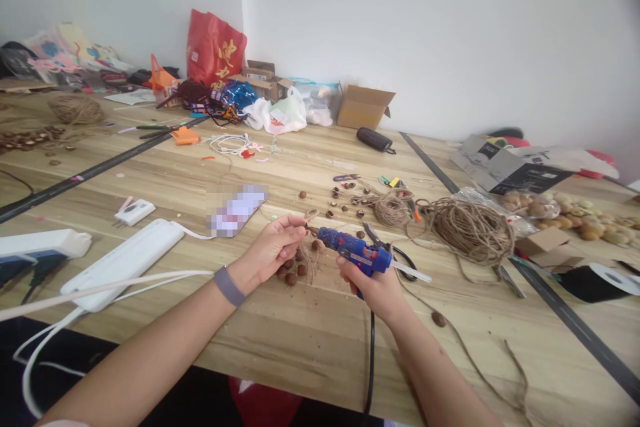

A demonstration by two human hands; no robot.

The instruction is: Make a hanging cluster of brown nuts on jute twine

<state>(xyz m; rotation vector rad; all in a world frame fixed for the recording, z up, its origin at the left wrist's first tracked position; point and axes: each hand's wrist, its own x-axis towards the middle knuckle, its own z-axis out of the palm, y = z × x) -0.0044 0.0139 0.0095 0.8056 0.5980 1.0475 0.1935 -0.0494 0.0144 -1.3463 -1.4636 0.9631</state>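
My right hand (367,283) is wrapped round the handle of a blue hot glue gun (355,252), a clear glue stick poking out of its back. The nozzle points left, right up against the fingertips of my left hand (280,243). Between thumb and fingers, that hand pinches a small dark brown piece (306,225), too small to name for sure. Below it on the table lies a cluster of round brown nuts (291,273) with twine strands, partly hidden by my hand. Loose brown nut shells (336,193) are scattered just beyond the gun.
Twine coils (473,230) and scissors (373,235) lie to the right, near a black ribbon spool (597,282). A white power strip (123,265) with cables sits at left. The gun's black cord (371,360) runs off the front edge. Bags and boxes (365,107) line the wall.
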